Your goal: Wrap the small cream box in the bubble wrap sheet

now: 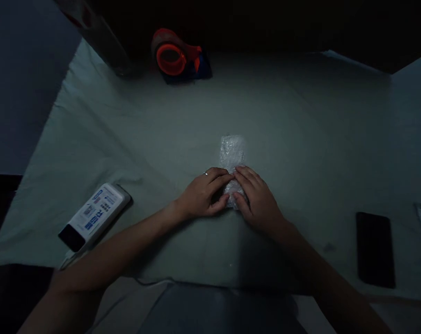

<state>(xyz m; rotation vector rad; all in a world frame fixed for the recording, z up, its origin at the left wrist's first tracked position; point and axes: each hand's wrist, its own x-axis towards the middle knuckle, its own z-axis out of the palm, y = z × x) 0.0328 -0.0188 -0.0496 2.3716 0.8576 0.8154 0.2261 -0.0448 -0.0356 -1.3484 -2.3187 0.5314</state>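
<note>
Left hand [205, 195], right hand [258, 199] touching bubble wrap [232, 152], near half; can't tell if clamping; slack fingers risking unfolding.

Over the surface [301, 125], both the left forearm [134, 239] and the right forearm [318, 264] are bare, narrowing toward the wrists. A thin, shiny ring [205, 173] circles one of the left hand's [207, 191] fingers. Below the surface's near edge shows a plain, dim grey-blue garment [213, 308]; paler patches [122, 301] flank it, too dark to identify as clothing.
</note>
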